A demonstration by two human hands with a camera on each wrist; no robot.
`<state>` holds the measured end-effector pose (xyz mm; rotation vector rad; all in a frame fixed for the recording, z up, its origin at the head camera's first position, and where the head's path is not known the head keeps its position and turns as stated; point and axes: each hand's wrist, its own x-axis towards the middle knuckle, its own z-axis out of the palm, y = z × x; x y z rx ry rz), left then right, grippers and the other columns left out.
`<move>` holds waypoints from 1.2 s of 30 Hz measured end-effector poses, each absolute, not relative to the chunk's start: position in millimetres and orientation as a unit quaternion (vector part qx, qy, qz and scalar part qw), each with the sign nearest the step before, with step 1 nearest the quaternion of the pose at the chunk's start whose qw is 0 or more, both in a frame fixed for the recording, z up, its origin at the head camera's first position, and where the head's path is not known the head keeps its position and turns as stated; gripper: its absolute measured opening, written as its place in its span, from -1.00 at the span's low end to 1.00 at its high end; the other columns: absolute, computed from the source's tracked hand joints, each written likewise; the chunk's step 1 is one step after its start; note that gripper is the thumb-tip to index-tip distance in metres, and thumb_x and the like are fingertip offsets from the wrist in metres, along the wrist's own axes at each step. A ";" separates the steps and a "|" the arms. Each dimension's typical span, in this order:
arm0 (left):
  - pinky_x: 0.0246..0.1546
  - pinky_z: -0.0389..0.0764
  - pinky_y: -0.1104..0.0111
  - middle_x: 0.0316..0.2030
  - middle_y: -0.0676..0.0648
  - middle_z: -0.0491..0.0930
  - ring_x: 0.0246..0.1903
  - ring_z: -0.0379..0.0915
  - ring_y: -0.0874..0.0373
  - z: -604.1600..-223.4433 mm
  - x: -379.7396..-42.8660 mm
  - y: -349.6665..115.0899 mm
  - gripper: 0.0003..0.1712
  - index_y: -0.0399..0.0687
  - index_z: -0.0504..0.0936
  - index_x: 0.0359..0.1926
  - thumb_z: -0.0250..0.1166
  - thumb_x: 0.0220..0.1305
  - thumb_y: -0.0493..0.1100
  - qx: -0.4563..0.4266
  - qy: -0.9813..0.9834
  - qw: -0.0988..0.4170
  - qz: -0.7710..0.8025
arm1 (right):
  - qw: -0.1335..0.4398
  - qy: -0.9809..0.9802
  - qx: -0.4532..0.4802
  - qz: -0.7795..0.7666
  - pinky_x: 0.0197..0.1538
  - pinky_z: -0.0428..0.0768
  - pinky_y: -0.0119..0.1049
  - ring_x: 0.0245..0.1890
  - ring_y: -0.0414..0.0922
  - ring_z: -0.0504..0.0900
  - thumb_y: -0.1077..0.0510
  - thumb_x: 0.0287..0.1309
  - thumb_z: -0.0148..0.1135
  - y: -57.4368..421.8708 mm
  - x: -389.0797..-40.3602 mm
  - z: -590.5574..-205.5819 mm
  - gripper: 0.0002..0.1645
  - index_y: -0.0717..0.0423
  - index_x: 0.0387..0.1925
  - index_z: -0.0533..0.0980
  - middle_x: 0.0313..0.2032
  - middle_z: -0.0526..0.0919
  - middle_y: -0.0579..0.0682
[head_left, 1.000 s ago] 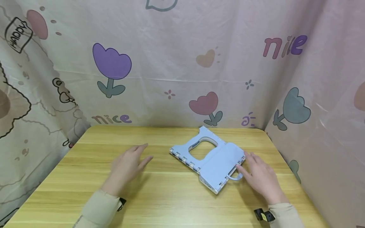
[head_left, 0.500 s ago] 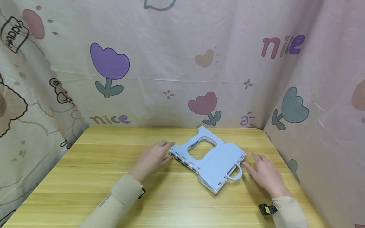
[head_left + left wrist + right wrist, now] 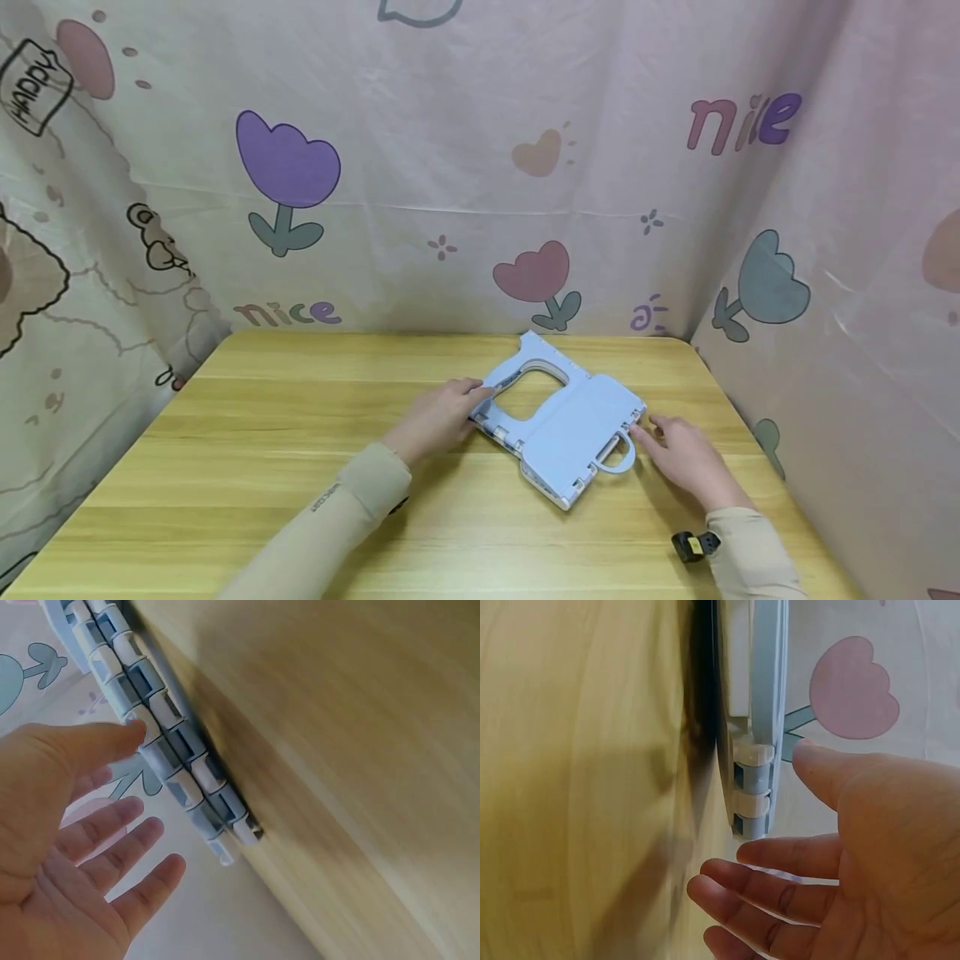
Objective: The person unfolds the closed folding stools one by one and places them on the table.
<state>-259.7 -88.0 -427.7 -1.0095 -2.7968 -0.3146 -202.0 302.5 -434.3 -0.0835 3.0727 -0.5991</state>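
A light blue folding stool (image 3: 581, 421), folded flat, lies at an angle on the wooden table. It has a large opening near its far left end and a small loop handle at its lower right. My left hand (image 3: 441, 417) is at its left corner, fingers over the corner. In the left wrist view, the thumb (image 3: 112, 742) touches the hinged edge (image 3: 176, 742), and the other fingers are spread loosely. Beside the stool's right edge is my right hand (image 3: 686, 458), fingers relaxed. The right wrist view shows its thumb (image 3: 817, 769) close to the hinge end (image 3: 751, 791); contact is unclear.
The wooden table (image 3: 262, 450) extends around the stool. A patterned curtain (image 3: 420, 158) hangs behind the table and along both sides. A black wrist camera (image 3: 693, 546) sits at my right cuff.
My left hand has moved right, from bare table to the stool's left corner. The right hand shifted slightly and stays beside the right edge. The stool lies in much the same place.
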 end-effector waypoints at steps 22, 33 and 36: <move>0.37 0.65 -0.08 0.42 -0.12 0.60 0.38 0.55 -0.15 -437.5 -262.7 -73.9 -0.51 0.05 0.67 0.37 0.37 0.46 -0.26 -0.346 -0.934 0.049 -0.070 | -0.005 0.971 -0.028 -0.236 0.26 0.65 0.30 0.14 0.33 0.71 -0.07 0.60 0.18 289.5 -205.3 -440.5 -0.34 0.50 0.27 0.55 0.08 0.75 0.40; 0.34 0.66 -0.06 0.43 -0.13 0.59 0.31 0.58 -0.18 -440.4 -253.9 -84.0 -0.51 0.01 0.66 0.36 0.38 0.45 -0.27 -0.345 -0.933 0.055 -0.087 | -0.005 0.968 -0.035 -0.250 0.30 0.64 0.29 0.18 0.35 0.70 -0.05 0.59 0.19 282.5 -206.5 -441.6 -0.39 0.45 0.24 0.60 0.10 0.76 0.39; 0.28 0.70 -0.07 0.38 -0.15 0.63 0.26 0.62 -0.19 -440.9 -248.2 -87.8 -0.54 0.00 0.69 0.32 0.38 0.45 -0.27 -0.347 -0.932 0.069 -0.086 | -0.003 0.967 -0.032 -0.254 0.12 0.73 0.17 -0.04 0.23 0.76 -0.05 0.58 0.21 279.1 -206.7 -441.1 -0.39 0.45 0.24 0.60 -0.09 0.80 0.28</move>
